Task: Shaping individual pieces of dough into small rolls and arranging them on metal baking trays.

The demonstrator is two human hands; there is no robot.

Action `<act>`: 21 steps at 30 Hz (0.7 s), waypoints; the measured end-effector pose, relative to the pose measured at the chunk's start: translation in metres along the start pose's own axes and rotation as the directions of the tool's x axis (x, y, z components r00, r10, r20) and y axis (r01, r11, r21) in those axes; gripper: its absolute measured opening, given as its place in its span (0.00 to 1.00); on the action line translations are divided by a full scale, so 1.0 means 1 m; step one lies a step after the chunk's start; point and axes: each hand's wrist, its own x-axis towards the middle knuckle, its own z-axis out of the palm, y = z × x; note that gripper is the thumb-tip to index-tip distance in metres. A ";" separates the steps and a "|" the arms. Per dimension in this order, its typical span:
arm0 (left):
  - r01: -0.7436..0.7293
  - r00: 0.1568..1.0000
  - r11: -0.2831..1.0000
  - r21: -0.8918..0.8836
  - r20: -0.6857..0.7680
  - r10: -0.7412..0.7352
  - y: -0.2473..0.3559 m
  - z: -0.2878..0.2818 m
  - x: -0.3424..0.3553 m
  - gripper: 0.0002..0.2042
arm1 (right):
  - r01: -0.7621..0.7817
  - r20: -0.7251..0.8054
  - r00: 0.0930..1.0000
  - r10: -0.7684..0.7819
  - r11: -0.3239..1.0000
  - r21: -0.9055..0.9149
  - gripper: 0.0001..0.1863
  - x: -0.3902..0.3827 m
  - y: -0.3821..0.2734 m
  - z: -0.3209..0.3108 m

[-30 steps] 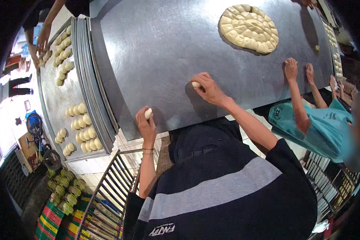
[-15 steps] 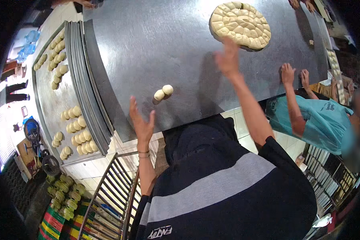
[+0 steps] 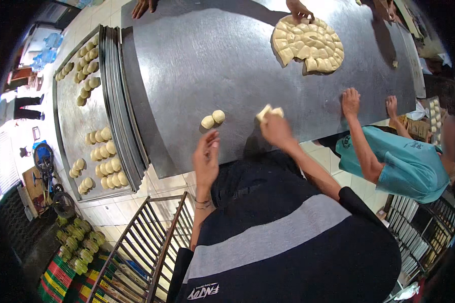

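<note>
My right hand (image 3: 279, 132) is closed on pale dough pieces (image 3: 269, 112) over the steel table (image 3: 187, 65), slightly blurred. Short of two round dough balls (image 3: 213, 119) that sit touching each other, my left hand (image 3: 206, 156) hovers at the table's near edge. It is open, fingers loosely bent, and holds nothing. Farther off lies a large round slab of dough (image 3: 313, 43), cut into many pieces, with a notch in its near side. Another person's hand (image 3: 300, 10) touches the slab's far edge.
Stacked metal trays (image 3: 96, 116) stand left of the table, the top one bearing rows of dough balls. At right, a co-worker in a teal shirt (image 3: 389, 161) has hands on the table. Dark metal racks (image 3: 136, 247) stand behind at lower left.
My right hand has come back from the slab with dough pieces, leaving a notch in it. My left hand has moved right, closer to the two balls. Another person's hand now reaches the slab.
</note>
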 end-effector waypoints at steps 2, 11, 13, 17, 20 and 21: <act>0.049 0.999 0.998 0.036 -0.008 -0.049 0.012 0.021 0.001 0.20 | 0.067 0.052 0.994 -0.094 0.921 0.383 0.14 -0.011 -0.021 -0.002; -0.052 0.998 0.999 -0.013 -0.045 0.051 0.074 0.043 0.044 0.12 | 0.036 0.157 0.932 -0.326 0.515 0.857 0.16 -0.007 -0.106 -0.076; -0.255 0.952 0.895 0.367 -0.068 0.299 0.074 0.034 0.051 0.11 | 0.025 0.160 0.928 -0.335 0.487 0.873 0.15 -0.006 -0.125 -0.077; -0.041 0.899 0.973 0.229 -0.417 0.136 0.050 -0.007 0.047 0.14 | 0.072 -0.056 0.997 -0.048 0.492 0.868 0.14 0.018 -0.105 -0.069; -0.056 0.734 0.974 -0.220 -0.670 -0.110 0.010 -0.044 0.019 0.14 | 0.241 -0.335 0.939 0.078 0.546 0.803 0.15 0.034 -0.034 -0.067; -0.074 0.718 0.995 0.062 -0.689 0.096 -0.005 -0.053 0.005 0.15 | 0.289 -0.422 0.906 0.025 0.691 0.662 0.15 0.031 -0.011 -0.060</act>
